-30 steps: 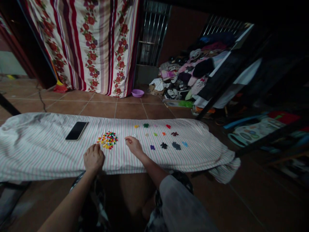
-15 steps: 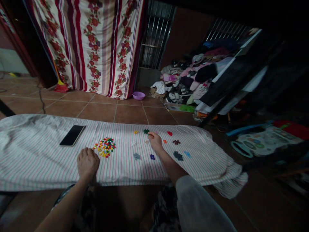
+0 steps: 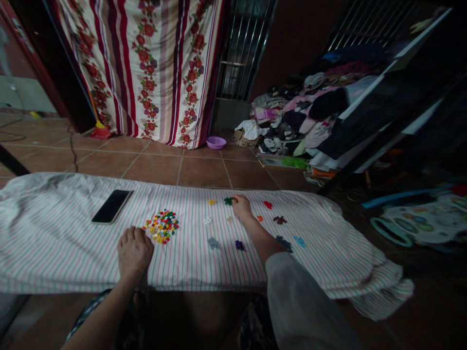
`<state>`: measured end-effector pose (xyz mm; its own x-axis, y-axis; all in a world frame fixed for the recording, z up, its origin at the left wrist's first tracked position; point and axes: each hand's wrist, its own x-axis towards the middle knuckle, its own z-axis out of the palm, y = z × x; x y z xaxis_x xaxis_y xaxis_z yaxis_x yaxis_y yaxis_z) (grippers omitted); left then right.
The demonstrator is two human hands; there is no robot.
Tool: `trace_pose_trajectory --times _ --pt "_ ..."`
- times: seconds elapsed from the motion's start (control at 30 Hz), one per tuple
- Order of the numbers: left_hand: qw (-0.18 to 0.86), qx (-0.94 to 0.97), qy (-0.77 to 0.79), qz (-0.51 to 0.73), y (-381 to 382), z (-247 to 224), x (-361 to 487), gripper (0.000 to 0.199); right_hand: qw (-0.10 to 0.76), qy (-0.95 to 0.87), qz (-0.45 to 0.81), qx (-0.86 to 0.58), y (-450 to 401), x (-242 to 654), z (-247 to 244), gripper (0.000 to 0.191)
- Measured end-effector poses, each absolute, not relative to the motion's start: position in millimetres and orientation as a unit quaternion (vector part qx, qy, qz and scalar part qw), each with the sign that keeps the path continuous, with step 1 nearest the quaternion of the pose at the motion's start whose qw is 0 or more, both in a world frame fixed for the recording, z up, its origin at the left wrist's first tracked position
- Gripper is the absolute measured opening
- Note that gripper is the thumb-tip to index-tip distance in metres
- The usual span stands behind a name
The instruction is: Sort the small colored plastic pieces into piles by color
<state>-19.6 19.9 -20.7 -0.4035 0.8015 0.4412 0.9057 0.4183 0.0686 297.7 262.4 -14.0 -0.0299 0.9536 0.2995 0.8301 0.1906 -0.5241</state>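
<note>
A loose heap of small mixed-colour plastic pieces (image 3: 162,227) lies on the striped cloth (image 3: 197,267). Just left of it rests my left hand (image 3: 134,250), palm down with its fingers curled in; the palm side is hidden. My right hand (image 3: 242,206) is pinched, its fingertips at the right edge of a small green pile (image 3: 228,201). Whatever is in the pinch is hidden. Around it lie small single-colour piles: yellow (image 3: 212,202), white (image 3: 207,220), beige (image 3: 229,219), grey (image 3: 213,243), dark purple (image 3: 240,245), red (image 3: 268,205), orange (image 3: 260,218), brown (image 3: 279,220), light blue (image 3: 299,241).
A phone (image 3: 112,206) lies left of the heap. My right forearm partly covers a dark grey-blue pile (image 3: 283,243). Beyond the cloth are a tiled floor (image 3: 156,165), a purple basin (image 3: 216,142), a floral curtain (image 3: 160,73) and heaped clothes (image 3: 292,116).
The view has shifted, so the cloth's contents appear further right. My right hand has moved slightly away from me beside the green pile and covers the pink pieces. My left hand stays beside the heap.
</note>
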Motion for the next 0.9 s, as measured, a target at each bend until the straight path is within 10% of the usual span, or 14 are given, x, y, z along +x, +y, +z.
trace_pose_trajectory --times 0.9 --pt "0.158 -0.509 -0.831 -0.156 19.5 -19.6 -18.5 0.029 0.328 -0.759 0.166 -0.537 213.9 252.6 0.0 0.033"
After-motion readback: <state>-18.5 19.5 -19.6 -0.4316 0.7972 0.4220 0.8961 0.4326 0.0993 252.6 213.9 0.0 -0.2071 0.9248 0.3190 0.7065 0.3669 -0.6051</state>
